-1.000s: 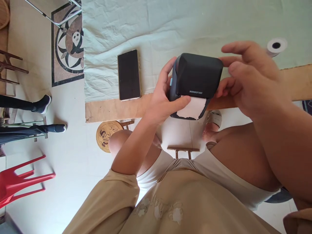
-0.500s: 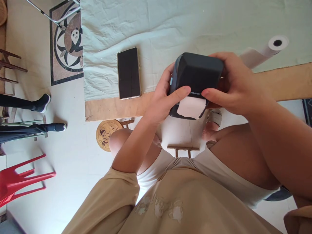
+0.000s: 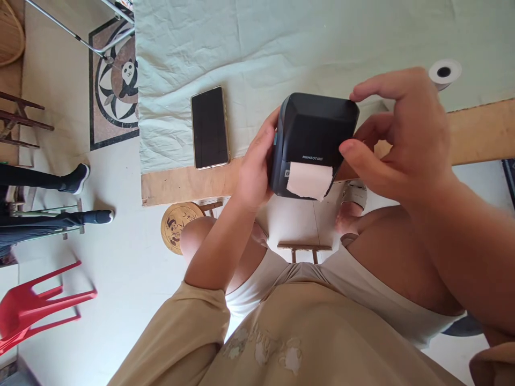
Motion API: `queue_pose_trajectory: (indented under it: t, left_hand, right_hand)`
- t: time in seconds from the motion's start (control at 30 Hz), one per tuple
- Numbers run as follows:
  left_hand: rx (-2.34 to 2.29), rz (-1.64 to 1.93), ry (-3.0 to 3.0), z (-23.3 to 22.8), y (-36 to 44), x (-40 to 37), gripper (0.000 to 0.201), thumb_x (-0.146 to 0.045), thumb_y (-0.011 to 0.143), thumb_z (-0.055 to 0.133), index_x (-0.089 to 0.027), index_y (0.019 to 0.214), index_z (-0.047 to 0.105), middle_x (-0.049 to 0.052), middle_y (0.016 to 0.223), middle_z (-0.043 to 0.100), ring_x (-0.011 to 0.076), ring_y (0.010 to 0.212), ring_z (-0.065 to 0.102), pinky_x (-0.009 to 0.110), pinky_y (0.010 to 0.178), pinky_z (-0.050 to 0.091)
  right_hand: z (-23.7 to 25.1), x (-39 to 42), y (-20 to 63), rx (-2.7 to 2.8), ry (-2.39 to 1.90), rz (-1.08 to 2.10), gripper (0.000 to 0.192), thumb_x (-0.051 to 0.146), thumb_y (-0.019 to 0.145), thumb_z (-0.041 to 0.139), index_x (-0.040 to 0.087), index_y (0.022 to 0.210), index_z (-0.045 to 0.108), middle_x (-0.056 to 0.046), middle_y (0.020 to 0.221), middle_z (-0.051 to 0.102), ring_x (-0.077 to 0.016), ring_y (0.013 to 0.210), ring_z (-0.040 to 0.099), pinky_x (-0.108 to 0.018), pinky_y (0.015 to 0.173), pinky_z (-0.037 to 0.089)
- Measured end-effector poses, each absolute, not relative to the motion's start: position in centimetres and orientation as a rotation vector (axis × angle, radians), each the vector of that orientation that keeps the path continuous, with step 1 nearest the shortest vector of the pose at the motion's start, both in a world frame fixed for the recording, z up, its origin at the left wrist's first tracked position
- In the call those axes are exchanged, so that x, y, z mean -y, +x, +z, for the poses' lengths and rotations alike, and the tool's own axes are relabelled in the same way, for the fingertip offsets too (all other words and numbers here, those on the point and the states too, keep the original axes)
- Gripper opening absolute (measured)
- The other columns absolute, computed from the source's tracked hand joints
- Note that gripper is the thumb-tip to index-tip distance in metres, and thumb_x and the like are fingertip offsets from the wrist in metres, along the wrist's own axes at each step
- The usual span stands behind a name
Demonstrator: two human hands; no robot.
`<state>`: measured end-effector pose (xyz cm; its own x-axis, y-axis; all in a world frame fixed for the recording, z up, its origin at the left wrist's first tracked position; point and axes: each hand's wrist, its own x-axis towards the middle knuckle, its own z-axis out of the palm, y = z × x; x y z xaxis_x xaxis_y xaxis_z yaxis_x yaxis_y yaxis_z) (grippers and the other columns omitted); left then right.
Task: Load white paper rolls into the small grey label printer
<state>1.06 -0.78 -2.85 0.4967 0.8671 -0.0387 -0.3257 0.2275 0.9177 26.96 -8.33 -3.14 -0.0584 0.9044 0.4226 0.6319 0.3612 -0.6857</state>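
**A:** What is nearest the camera?

**B:** The person's beige shirt and bare knees, seen from above. Just beyond, both hands meet at a small black label printer (image 3: 316,140) held over the near edge of the worktop (image 3: 181,182).

**A:** How is it held?

**B:** The left hand (image 3: 253,169) wraps its left side. The right hand (image 3: 402,142) curls loosely by the right side, thumb near the front; contact there is probably light. A white paper strip (image 3: 309,180) pokes from the slot.

**A:** How would it handle?

**B:** Rigid, smooth plastic, likely light; best gripped by its flat sides. The paper tears easily.

**A:** Farther off?

**B:** A dark phone (image 3: 210,127) on pale cloth, and a paper roll (image 3: 443,73), partly hidden behind the right hand.
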Motion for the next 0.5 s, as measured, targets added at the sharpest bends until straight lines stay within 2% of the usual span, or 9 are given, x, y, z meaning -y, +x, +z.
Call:
queue_pose_trajectory:
  t: [0.07, 0.17, 0.3, 0.4, 0.47, 0.5]
  left_hand:
    - [-0.684, 0.925, 1.072, -3.0, 1.0, 0.6, 0.058, -0.085, 0.106, 0.087, -0.033, 0.132, 0.086, 0.007, 0.162, 0.09, 0.0394, 0.193, 0.057, 0.053, 0.157, 0.054]
    - [-0.723, 0.913, 1.089, -3.0, 0.9, 0.6, 0.066, -0.09, 0.104, 0.087, -0.031, 0.132, 0.087, 0.008, 0.156, 0.09, 0.0421, 0.195, 0.053, 0.055, 0.15, 0.061]
    - [-0.776, 0.92, 1.022, -2.5, 1.1, 1.0, 0.054, -0.08, 0.109, 0.087, -0.029, 0.127, 0.088, 0.005, 0.138, 0.093, 0.041, 0.176, 0.074, 0.053, 0.141, 0.068]
    - [-0.823, 0.944, 0.999, -2.0, 1.2, 1.2, 0.043, -0.069, 0.116, 0.08, -0.028, 0.124, 0.086, 0.003, 0.136, 0.093, 0.0387, 0.168, 0.079, 0.052, 0.14, 0.068]
    - [-0.798, 0.923, 0.959, -1.7, 1.2, 1.2, 0.033, -0.06, 0.119, 0.074, -0.029, 0.122, 0.083, 0.004, 0.138, 0.092, 0.0367, 0.175, 0.074, 0.051, 0.144, 0.066]
    - [-0.765, 0.891, 0.928, -1.7, 1.1, 1.2, 0.033, -0.06, 0.12, 0.07, -0.029, 0.122, 0.082, 0.005, 0.142, 0.092, 0.0364, 0.18, 0.07, 0.053, 0.146, 0.065]
  right_hand:
    - [-3.0, 8.5, 26.9, 1.842, -1.341, 0.245, 0.063, 0.083, 0.127, 0.059, 0.038, 0.17, 0.069, -0.01, 0.163, 0.067, -0.0101, 0.097, 0.075, -0.033, 0.073, 0.07]
    - [-2.9, 8.3, 26.7, 1.901, -1.309, 0.215, 0.062, 0.068, 0.119, 0.075, 0.036, 0.172, 0.069, -0.014, 0.163, 0.067, -0.0171, 0.108, 0.076, -0.034, 0.069, 0.07]
    - [-2.4, 8.2, 26.6, 1.907, -1.24, 0.332, 0.083, 0.065, 0.106, 0.094, 0.037, 0.178, 0.066, -0.016, 0.168, 0.067, -0.0268, 0.123, 0.078, -0.044, 0.077, 0.078]
    - [-1.6, 8.4, 26.5, 1.891, -1.225, 0.402, 0.084, 0.068, 0.106, 0.094, 0.042, 0.18, 0.066, -0.016, 0.172, 0.064, -0.0281, 0.128, 0.078, -0.049, 0.088, 0.082]
    - [-1.0, 8.5, 26.2, 1.881, -1.276, 0.382, 0.075, 0.068, 0.109, 0.09, 0.039, 0.175, 0.07, -0.017, 0.161, 0.069, -0.0278, 0.124, 0.078, -0.048, 0.087, 0.08]
    - [-0.8, 8.6, 26.0, 1.876, -1.324, 0.359, 0.072, 0.071, 0.109, 0.09, 0.037, 0.17, 0.073, -0.016, 0.145, 0.073, -0.0272, 0.117, 0.077, -0.048, 0.086, 0.078]
